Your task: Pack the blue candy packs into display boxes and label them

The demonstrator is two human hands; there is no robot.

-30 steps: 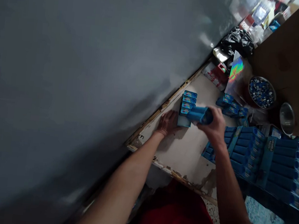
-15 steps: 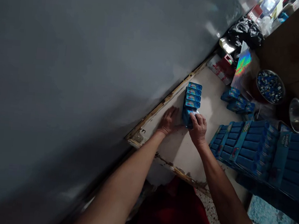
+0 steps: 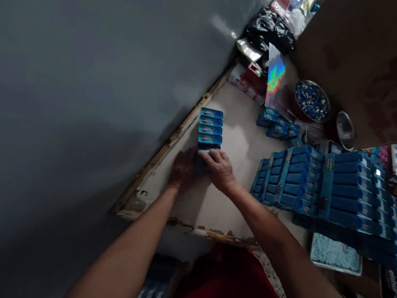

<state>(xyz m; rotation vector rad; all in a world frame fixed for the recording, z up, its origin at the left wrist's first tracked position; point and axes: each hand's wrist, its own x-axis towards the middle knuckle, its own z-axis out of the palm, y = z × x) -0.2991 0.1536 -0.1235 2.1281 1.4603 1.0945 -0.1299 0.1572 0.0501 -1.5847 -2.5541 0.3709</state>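
A row of blue boxes (image 3: pixel 210 126) is set on the white surface (image 3: pixel 228 203) beside a grey wall (image 3: pixel 85 86). The nearest box (image 3: pixel 203 161) is gripped from above by the right hand (image 3: pixel 221 170). The left hand (image 3: pixel 182 168) is laid against it, but its grip cannot be told.

My left hand (image 3: pixel 182 168) and right hand (image 3: pixel 221 170) hide the near end of the blue row (image 3: pixel 210 127). Print on the stacked packs (image 3: pixel 321 184) is too small to read.
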